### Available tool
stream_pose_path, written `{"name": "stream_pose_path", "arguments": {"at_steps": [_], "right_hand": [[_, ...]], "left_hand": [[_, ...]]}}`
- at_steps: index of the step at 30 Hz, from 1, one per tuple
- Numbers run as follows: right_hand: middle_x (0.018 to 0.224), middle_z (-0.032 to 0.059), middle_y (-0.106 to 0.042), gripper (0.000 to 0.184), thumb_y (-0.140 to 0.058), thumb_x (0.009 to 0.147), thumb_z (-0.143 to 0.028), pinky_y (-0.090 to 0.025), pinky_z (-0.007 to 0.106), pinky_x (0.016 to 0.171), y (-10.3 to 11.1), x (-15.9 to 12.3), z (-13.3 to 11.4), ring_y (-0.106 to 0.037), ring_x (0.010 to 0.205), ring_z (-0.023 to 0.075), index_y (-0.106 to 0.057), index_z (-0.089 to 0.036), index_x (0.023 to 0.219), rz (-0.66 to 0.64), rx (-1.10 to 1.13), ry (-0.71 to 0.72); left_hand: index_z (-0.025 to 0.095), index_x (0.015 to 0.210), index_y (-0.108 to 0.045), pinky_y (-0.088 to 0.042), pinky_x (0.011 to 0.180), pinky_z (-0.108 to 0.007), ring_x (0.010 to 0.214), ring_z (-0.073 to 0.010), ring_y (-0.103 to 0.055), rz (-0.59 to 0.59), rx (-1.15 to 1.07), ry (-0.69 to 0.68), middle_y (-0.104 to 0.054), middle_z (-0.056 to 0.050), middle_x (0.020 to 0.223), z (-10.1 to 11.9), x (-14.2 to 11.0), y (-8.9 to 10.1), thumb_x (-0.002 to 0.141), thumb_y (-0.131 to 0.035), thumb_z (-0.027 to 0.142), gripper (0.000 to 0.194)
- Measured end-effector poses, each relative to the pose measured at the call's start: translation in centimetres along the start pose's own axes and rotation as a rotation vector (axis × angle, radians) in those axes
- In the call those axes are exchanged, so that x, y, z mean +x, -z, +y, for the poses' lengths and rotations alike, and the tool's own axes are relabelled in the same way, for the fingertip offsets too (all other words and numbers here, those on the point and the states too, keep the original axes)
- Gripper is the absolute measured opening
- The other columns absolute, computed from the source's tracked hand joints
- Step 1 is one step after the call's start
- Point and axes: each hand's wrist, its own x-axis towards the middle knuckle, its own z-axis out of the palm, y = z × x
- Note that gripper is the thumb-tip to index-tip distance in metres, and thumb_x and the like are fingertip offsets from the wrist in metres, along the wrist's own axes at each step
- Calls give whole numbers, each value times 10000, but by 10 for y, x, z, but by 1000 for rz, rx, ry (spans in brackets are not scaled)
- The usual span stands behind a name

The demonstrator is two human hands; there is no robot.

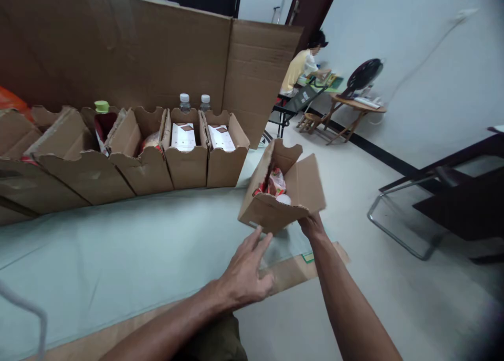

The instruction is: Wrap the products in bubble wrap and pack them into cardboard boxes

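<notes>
My right hand point(312, 225) grips the underside of a small open cardboard box point(271, 210) and holds it tilted above the table's right end. Red-and-white snack packets point(275, 183) show inside the box. My left hand point(248, 269) reaches up toward the box's near bottom edge, fingers spread and apart, fingertips just short of the cardboard. A row of similar open cardboard boxes point(185, 161) stands behind on the pale green table cover point(118, 251).
The row's boxes hold white cartons point(183, 136), two water bottles point(185, 102) and a green-capped bottle point(102, 107). A tall cardboard sheet point(129, 51) stands behind them. A person point(301, 67) sits at a far desk. A fan point(364, 75) and dark chairs point(452, 203) stand right.
</notes>
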Motion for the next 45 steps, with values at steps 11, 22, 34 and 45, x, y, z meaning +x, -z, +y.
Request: {"name": "stream_pose_path", "arguments": {"at_steps": [11,22,34,45], "right_hand": [[1181,103,-736,545,-851,691,-515,-534,516,983,-14,-14,1,-659,1129,336,-688,-226,1123,-276,72,-139],[1235,106,-731,591,-816,623,-429,-541,450,984,-60,115,23,-663,1103,260,-662,-196,1144,-311,252,-79],[906,82,-750,300,-629,863,-406,-564,456,853,-52,58,-44,-691,805,243,-716,-190,1054,105,-76,70],[881,93,-779,236,-568,913,-215,-493,371,739,-127,91,-150,-708,813,291,-757,-217,1055,-200,-708,240]], "left_hand": [[251,1209,-683,-568,1016,-548,1365,-323,-562,529,432,-91,-686,-125,1343,-46,-86,67,911,-563,142,339],[228,1119,-692,-582,982,-509,1328,-320,-584,697,626,-69,-704,-108,1270,-69,-95,82,904,-563,97,283],[222,1115,-677,-573,982,-506,1324,-315,-579,703,597,-60,-697,-110,1269,-68,-93,82,903,-556,83,281],[209,1058,-694,-577,989,-520,1284,-308,-606,790,591,-46,-700,-116,1249,-75,-94,83,909,-551,103,232]]}}
